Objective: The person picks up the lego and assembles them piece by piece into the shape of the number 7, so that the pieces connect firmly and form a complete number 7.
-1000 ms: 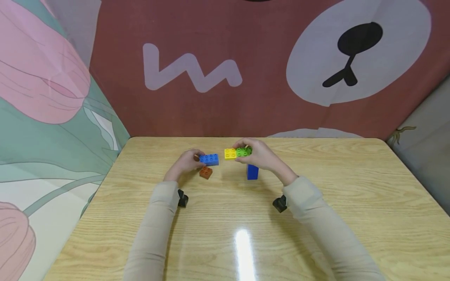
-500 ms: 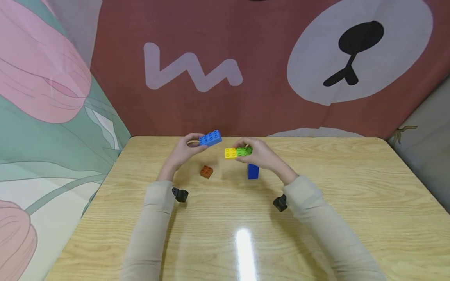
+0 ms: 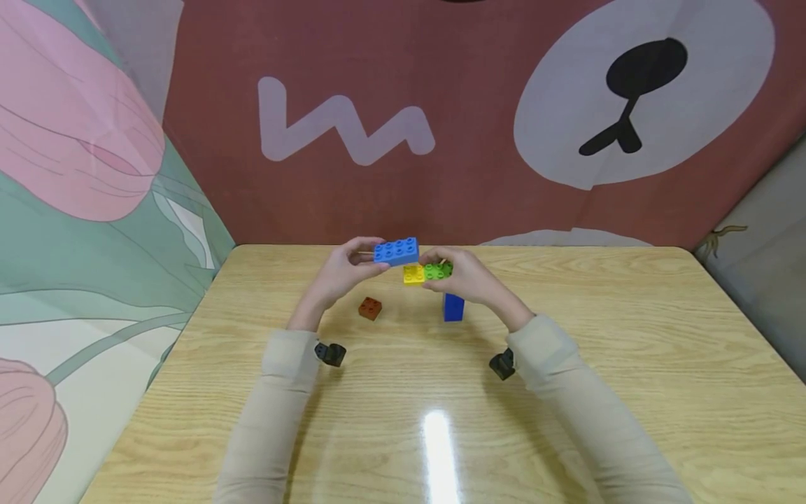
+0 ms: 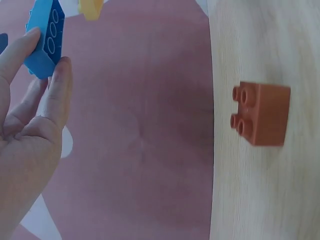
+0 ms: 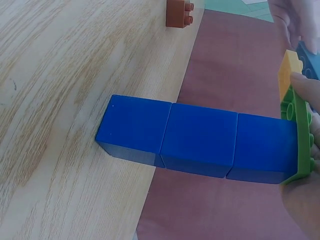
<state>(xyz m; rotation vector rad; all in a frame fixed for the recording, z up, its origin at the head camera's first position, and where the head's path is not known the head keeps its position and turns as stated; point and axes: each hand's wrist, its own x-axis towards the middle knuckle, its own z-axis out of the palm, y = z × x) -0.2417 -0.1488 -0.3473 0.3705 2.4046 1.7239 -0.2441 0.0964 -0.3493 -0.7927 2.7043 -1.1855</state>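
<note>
My left hand [image 3: 340,274] pinches a light blue toy building brick [image 3: 396,253] between thumb and fingers, studs up, off the table. Its right end overlaps the yellow brick [image 3: 413,276] in the head view; whether they touch I cannot tell. My right hand [image 3: 467,281] grips a green brick [image 3: 434,271], which has the yellow one at its left end. In the right wrist view the green brick [image 5: 303,135] caps an upright column of three dark blue blocks [image 5: 200,140]. From above, the hand hides most of that column [image 3: 453,309].
A reddish-brown brick [image 3: 370,309] with studs lies on the wooden table [image 3: 403,378], left of the column and below the left hand. Behind the table's far edge hangs a printed cloth [image 3: 378,196]. Small black cameras [image 3: 330,354] sit at both wrists.
The left hand has lifted the light blue brick from beside the brown one, then brought it rightward over the yellow brick. The right hand has stayed in place.
</note>
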